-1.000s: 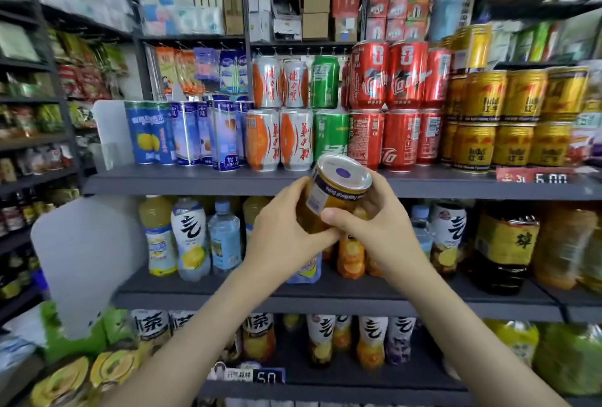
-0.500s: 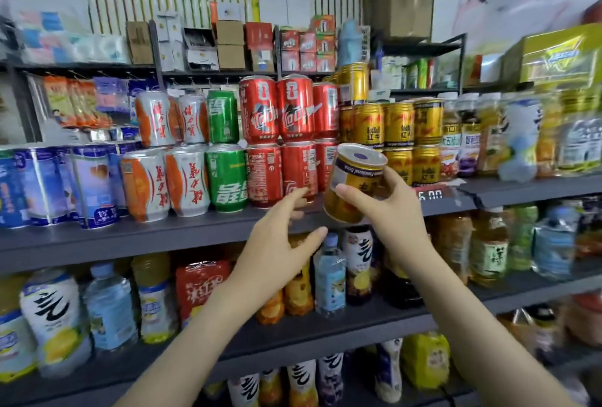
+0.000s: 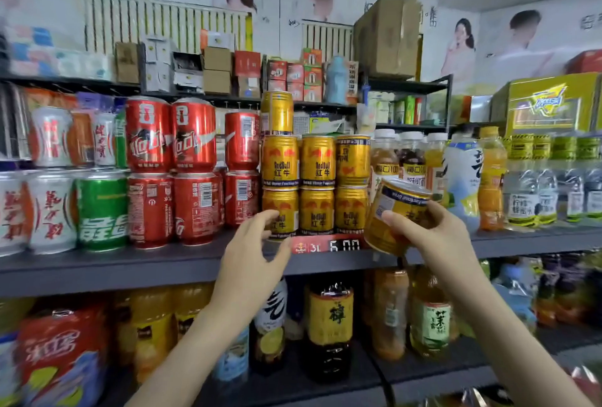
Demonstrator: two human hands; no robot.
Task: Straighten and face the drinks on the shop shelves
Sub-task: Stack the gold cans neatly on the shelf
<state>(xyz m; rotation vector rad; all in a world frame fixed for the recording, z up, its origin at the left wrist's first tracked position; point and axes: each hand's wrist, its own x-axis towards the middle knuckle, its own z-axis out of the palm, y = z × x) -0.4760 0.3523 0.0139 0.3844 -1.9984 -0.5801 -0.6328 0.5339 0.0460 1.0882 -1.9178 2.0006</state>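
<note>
One glossy metal can (image 3: 394, 208), right hand (image 3: 436, 237)

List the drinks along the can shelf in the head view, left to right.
white-and-orange cans → green can → red cola cans → Red Bull cans → gold can in the right hand → tall white bottle → orange bottle → clear bottles

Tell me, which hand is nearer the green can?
Left. The left hand hovers right of the green can, beyond the red cans; the right hand is farther right, gripping a tilted gold can.
</note>
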